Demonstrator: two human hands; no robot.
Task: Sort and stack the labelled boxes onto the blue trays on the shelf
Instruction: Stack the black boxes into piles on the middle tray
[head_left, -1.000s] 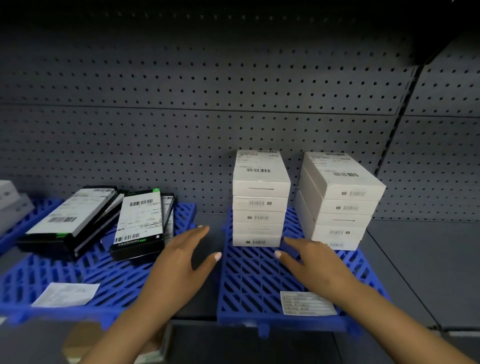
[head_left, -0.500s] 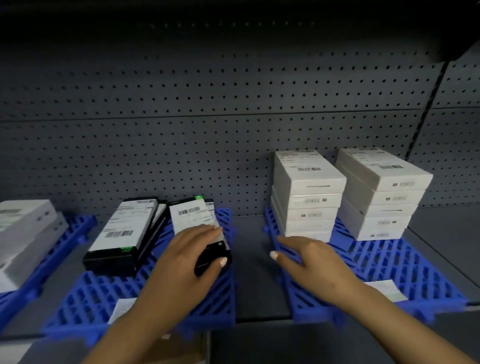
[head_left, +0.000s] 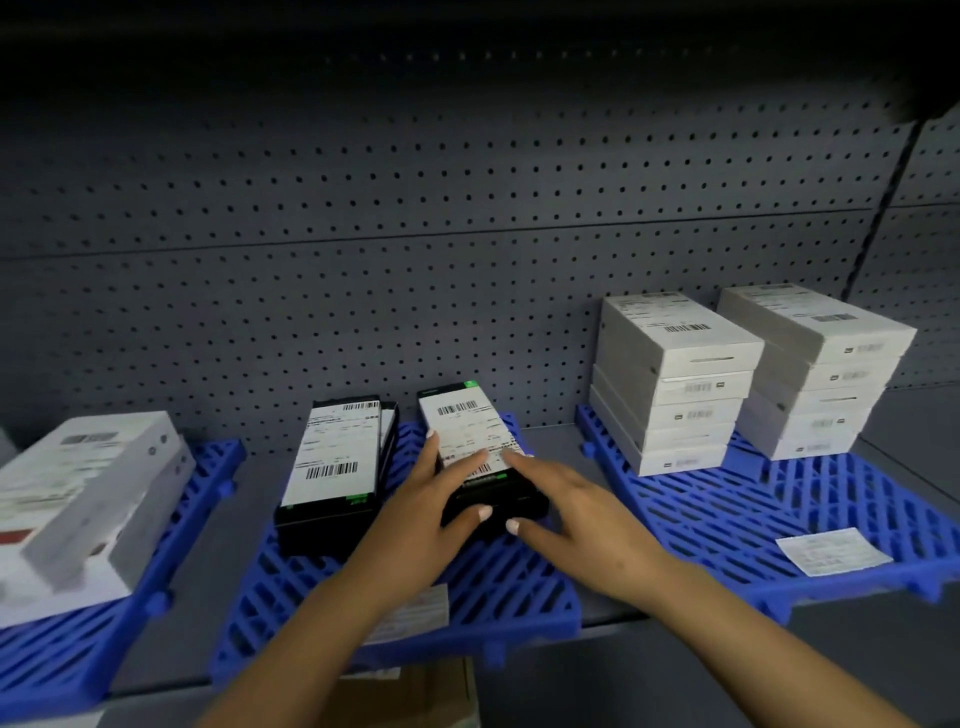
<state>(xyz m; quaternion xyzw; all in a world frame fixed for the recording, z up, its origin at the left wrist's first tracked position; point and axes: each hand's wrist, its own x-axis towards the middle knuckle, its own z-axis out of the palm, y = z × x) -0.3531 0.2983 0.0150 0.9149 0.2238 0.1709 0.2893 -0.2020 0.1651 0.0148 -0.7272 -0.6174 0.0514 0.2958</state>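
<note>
- The print on every label is too blurred to read, and the white boxes (head_left: 78, 499) at the far left are smeared and cut off by the picture's edge.
- A brown carton (head_left: 415, 696) below the shelf (head_left: 883, 415) shows only a corner, behind the forearms.
- Three blue trays sit side by side on the shelf. The left tray (head_left: 62, 660) carries the white boxes.
- The middle tray (head_left: 509, 597) holds a black box stack (head_left: 332, 467) on its left half and a black labelled box (head_left: 467, 431) just right of it, tilted; a paper slip (head_left: 415, 608) lies at the tray's front, partly covered by the left arm.
- The right tray (head_left: 727, 519) holds two white stacks (head_left: 675, 384) side by side at its back, and a loose label (head_left: 834, 551) near its front.
- The left hand (head_left: 431, 514) lies over the black labelled box's near end, fingers spread on the label and thumb at its front edge; it seems to grip it, though the hold is hard to judge.
- The right hand (head_left: 582, 519) meets the same box from the right, fingers flat on top, thumb at the front.
</note>
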